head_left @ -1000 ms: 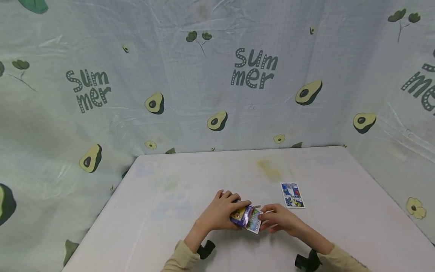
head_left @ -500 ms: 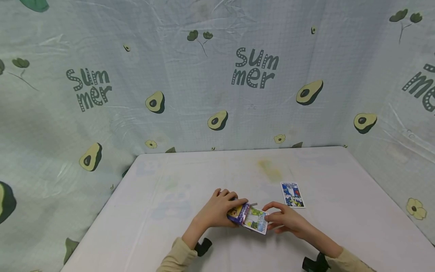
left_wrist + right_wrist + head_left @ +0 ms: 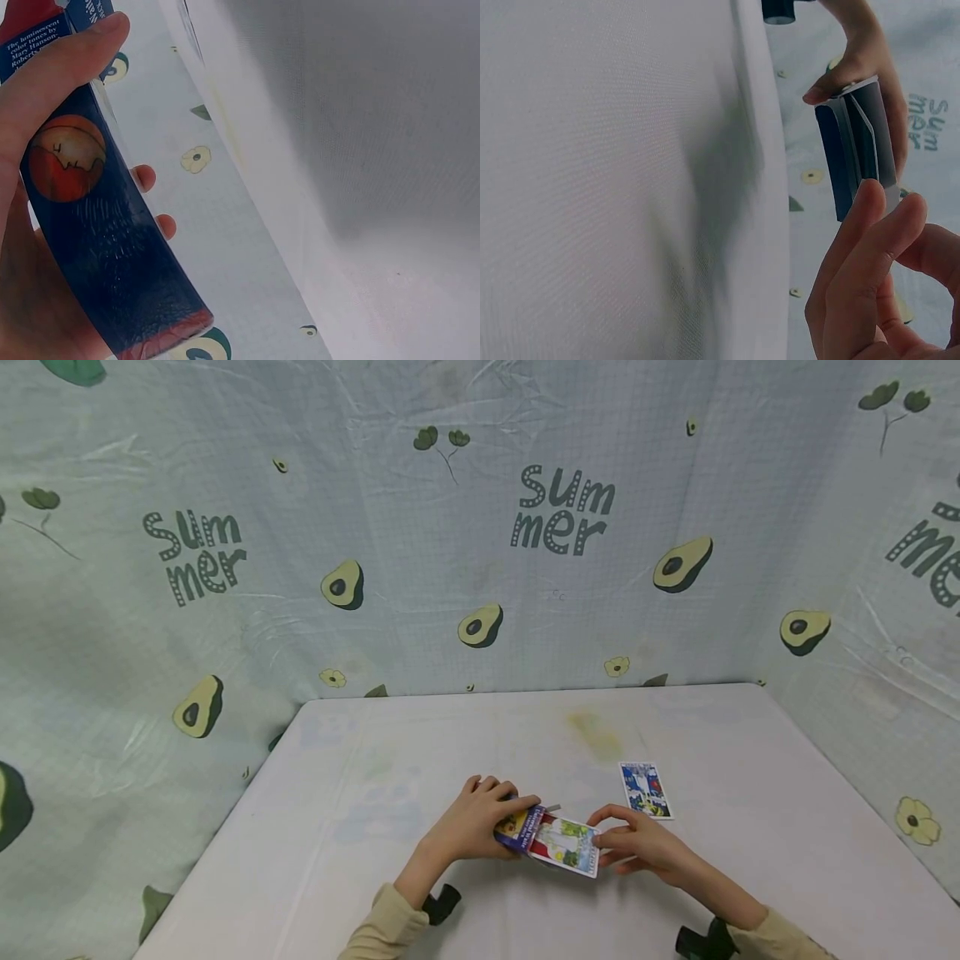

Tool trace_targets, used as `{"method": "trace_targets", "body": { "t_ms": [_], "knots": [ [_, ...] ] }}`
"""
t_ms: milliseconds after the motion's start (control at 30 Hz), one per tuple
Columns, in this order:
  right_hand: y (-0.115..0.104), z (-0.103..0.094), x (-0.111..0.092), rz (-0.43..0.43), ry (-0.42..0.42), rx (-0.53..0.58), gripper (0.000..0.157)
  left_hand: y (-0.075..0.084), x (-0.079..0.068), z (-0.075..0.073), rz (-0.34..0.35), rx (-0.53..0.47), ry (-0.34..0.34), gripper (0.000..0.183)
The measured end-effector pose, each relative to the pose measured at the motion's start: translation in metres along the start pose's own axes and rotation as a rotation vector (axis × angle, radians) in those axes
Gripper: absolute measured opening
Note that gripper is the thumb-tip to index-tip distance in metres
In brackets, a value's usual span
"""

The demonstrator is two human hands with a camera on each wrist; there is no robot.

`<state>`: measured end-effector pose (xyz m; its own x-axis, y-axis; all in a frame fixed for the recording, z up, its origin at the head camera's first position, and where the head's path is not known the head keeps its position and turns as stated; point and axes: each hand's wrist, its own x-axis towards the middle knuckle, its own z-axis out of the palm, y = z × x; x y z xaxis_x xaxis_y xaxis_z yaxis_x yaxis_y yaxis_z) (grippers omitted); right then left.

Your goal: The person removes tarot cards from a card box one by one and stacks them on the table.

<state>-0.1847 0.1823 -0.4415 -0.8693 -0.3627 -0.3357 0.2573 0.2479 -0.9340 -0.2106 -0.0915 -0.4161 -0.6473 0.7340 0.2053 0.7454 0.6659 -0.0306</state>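
Observation:
My left hand (image 3: 472,822) grips a dark blue card box (image 3: 517,829) above the white table. In the left wrist view the box (image 3: 112,225) shows a round orange picture on its side, with my thumb across its upper end. A picture card (image 3: 567,843) with a white border sticks far out of the box's open end. My right hand (image 3: 643,847) pinches the card's outer edge between thumb and fingers. The right wrist view shows the box (image 3: 832,165) end-on, beyond the right fingertips (image 3: 870,196).
Another picture card (image 3: 647,790), mostly blue, lies flat on the white table (image 3: 420,743) beyond the right hand. A pale curtain (image 3: 405,527) printed with avocados hangs behind and at both sides. Both wrists carry black cameras (image 3: 442,904).
The right hand has moved right, drawing the picture card further out of the box. The left hand has shifted slightly left with the box. The card on the table stays put.

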Motion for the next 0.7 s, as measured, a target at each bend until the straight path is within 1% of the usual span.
{"method": "trace_targets", "body": {
  "t_ms": [167, 400, 700],
  "knots": [
    [-0.001, -0.002, -0.002, 0.003, 0.005, -0.003, 0.041, -0.001, -0.001, 0.0, 0.0, -0.013, 0.005, 0.074],
    [0.0, -0.005, -0.006, 0.022, 0.022, -0.012, 0.041, -0.003, -0.003, 0.001, 0.0, 0.01, 0.009, 0.074],
    [0.007, -0.015, -0.009, 0.033, 0.001, -0.003, 0.037, -0.006, -0.004, 0.002, 0.004, 0.01, 0.024, 0.073]
  ]
}}
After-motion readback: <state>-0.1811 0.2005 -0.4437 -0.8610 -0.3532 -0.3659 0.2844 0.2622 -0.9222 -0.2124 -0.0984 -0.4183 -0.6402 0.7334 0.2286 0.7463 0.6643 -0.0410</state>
